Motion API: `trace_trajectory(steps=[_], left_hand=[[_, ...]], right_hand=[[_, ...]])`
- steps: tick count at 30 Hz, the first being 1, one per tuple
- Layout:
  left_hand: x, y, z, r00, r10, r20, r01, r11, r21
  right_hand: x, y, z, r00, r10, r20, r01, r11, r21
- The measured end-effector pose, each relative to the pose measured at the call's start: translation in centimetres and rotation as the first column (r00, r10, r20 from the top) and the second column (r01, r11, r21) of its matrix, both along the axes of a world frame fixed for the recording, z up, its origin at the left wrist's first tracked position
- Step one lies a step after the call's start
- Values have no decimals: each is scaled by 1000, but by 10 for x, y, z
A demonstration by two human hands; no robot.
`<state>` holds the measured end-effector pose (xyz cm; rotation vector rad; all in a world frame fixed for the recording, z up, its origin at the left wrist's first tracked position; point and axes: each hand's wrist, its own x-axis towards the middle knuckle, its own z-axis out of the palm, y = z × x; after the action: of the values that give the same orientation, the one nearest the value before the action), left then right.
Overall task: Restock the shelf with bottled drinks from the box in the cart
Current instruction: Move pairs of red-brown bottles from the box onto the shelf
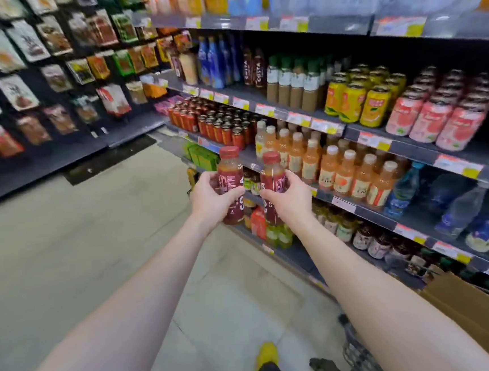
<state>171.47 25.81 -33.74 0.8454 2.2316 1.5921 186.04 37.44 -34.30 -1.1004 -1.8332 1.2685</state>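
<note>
I hold two red-capped bottles of reddish drink upright in front of the shelving. My left hand [210, 198] grips the left bottle [230, 168] around its middle. My right hand [290, 197] grips the right bottle [272, 174] the same way. Both bottles hover in the aisle just before the shelf [370, 214] that carries orange juice bottles [336, 171]. The brown cardboard box [479, 315] sits in the cart [358, 355] at the lower right, its contents hidden.
Shelves to the right hold rows of cans, jars, tea and water bottles with price tags along the edges. Hanging snack packets [36, 85] cover the wall rack to the left. The tiled floor [94, 242] stretches ahead. A yellow shoe [266, 355] shows below.
</note>
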Motion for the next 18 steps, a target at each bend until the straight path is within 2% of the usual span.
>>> trace_trajectory(steps=[11, 18], left_hand=[[-174, 100, 11, 1000, -9, 19, 10, 998, -60], [-270, 165, 29, 999, 13, -50, -15, 999, -48]], right_hand=[[-204, 123, 9, 1000, -4, -10, 4, 1000, 7], [-290, 189, 34, 998, 2, -56, 1, 998, 55]])
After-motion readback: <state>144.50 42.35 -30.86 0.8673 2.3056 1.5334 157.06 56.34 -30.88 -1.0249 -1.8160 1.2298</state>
